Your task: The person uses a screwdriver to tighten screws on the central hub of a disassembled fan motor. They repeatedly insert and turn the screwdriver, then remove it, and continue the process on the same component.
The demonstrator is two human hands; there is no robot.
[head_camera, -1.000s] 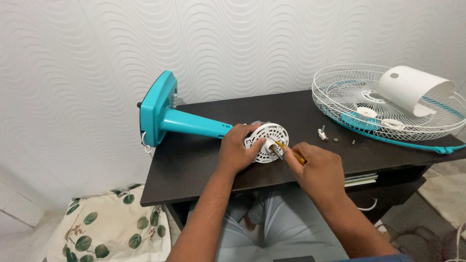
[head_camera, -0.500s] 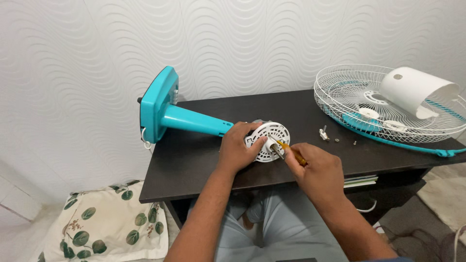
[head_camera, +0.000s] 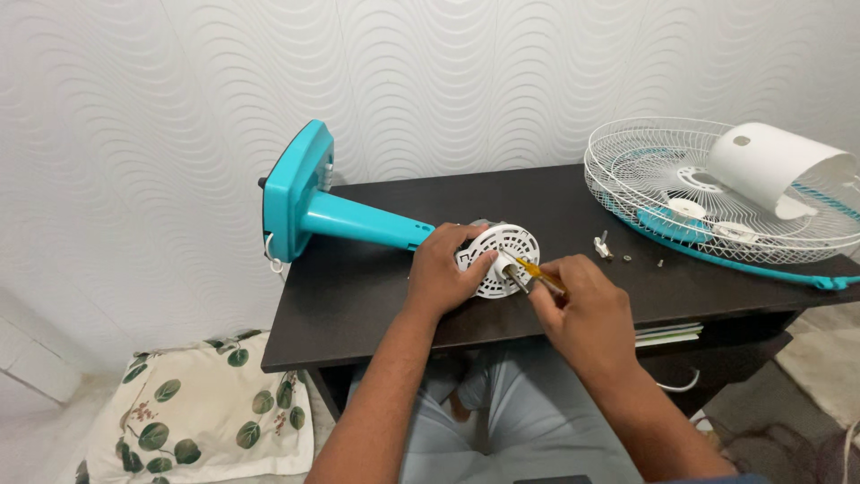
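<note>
Gripping one white motor housing [head_camera: 502, 258]: left hand [head_camera: 445, 269]; right hand [head_camera: 582, 309] clasping one screwdriver [head_camera: 530, 272].

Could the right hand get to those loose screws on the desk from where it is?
Probably yes. The screws lie on bare desk just beyond the right hand, nothing between. But that hand grips a screwdriver, so it would need setting down first.

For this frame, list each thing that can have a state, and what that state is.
Fan stand: lying on its side on the desk.
Motor housing: white vented cover on, steadied by left hand.
Screwdriver: gripped in right hand, tip at the housing.
Fan grille: detached, lying flat.
White cover: off, resting on the grille.
Screws: loose on the desk.
</note>
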